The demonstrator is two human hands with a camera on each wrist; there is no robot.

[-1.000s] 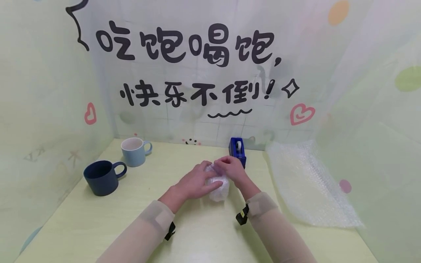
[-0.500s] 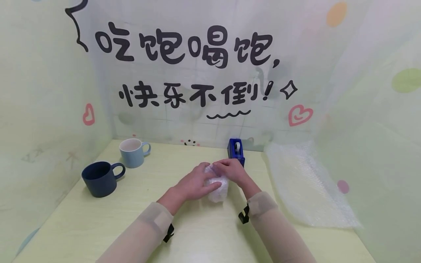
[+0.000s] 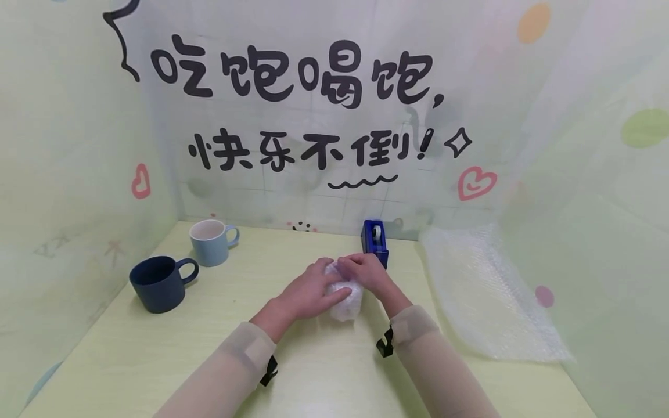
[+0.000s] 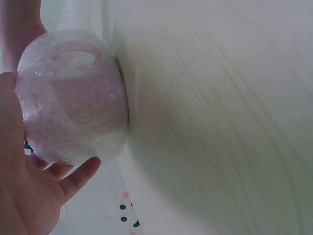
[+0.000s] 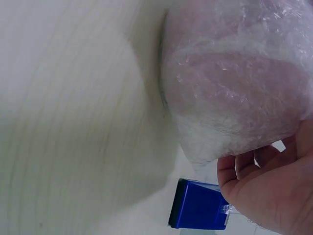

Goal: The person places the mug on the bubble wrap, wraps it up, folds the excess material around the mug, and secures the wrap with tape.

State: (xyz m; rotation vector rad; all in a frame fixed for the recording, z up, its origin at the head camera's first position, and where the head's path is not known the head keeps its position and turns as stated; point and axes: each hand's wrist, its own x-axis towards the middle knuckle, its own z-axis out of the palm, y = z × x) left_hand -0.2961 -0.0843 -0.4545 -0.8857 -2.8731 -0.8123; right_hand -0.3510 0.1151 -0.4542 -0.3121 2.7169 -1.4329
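A pinkish mug wrapped in bubble wrap [image 3: 346, 306] stands on the table between both hands. A handle-like loop shows through the wrap [image 4: 80, 105] in the left wrist view. My left hand [image 3: 307, 293] holds the wrapped mug from the left, thumb on the near side and fingers round the far side. At its top, my right hand [image 3: 368, 271] has its fingers curled at the wrap, thumb and fingertips together. Seen from the right wrist, the bent fingers of the right hand [image 5: 274, 188] lie along the upper side of the bundle.
A blue tape dispenser [image 3: 374, 238] stands just behind the right hand. A dark blue mug [image 3: 161, 287] and a light blue mug [image 3: 211, 247] stand at the left. A sheet of bubble wrap [image 3: 491, 296] lies at the right, near the side wall.
Both hands stay at the wrapped mug. The right hand's fingers have shifted slightly at its top; the head view has moved a little.
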